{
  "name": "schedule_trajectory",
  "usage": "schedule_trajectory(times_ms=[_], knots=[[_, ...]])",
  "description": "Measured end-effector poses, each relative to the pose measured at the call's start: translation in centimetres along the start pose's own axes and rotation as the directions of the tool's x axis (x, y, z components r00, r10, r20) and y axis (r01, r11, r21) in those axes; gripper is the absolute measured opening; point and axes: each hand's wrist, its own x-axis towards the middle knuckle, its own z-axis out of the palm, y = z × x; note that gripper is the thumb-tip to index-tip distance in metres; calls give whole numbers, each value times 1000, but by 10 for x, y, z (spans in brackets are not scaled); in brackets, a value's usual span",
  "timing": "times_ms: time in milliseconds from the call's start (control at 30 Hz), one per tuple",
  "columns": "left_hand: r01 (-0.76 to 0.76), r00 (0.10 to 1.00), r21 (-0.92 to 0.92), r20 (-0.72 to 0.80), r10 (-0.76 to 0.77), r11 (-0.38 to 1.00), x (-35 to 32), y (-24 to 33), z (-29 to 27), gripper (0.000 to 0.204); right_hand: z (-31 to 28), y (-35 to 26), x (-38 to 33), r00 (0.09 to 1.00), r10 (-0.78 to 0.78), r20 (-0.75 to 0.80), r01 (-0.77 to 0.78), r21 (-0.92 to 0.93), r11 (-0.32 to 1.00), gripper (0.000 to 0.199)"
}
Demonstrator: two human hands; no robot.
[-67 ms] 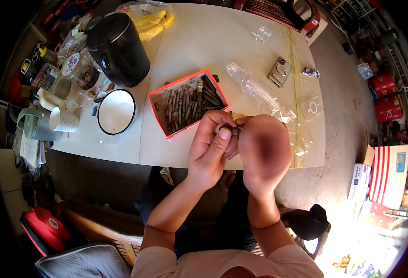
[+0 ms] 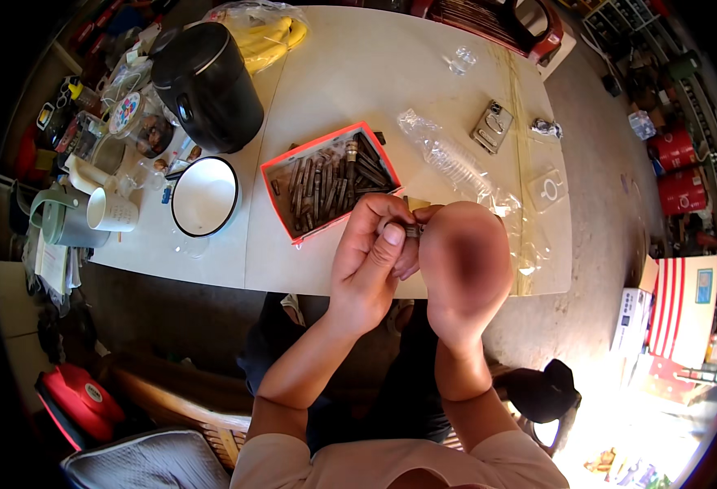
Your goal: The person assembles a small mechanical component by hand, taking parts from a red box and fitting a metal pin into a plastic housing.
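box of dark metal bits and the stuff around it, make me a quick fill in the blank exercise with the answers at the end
1. The left hand grips a small metal piece with its fingers and ____.
2. The white bowl stands to the ____ of the box.
3. The crumpled clear plastic lies to the ____ of the box.
4. The tall lidded container beside the yellow fruit is ____ in colour.

Missing words: thumb; left; right; black
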Motion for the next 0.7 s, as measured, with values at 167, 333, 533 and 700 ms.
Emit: schedule_trajectory(times_ms=[167, 333, 533, 700], knots=[[-107, 993, 122, -39, 112, 987, 0, -1, -1, 15, 1, 6, 0, 996, -89, 10, 90, -67, 994, 20], [-149, 988, 147, -15, 153, 978, 0, -3, -5, 11, 7, 12, -3, 992, -106, -63, 103, -63, 993, 21], [-190, 980, 120, -41, 197, 974, 2, -4, -5, 9, 10, 15, -3, 990, -136, -28, 134, -61, 989, 21], [-148, 987, 151, -35, 155, 977, -2, -2, -5, 13, 10, 12, -3, 995, -84, -55, 85, 16, 996, 19]])
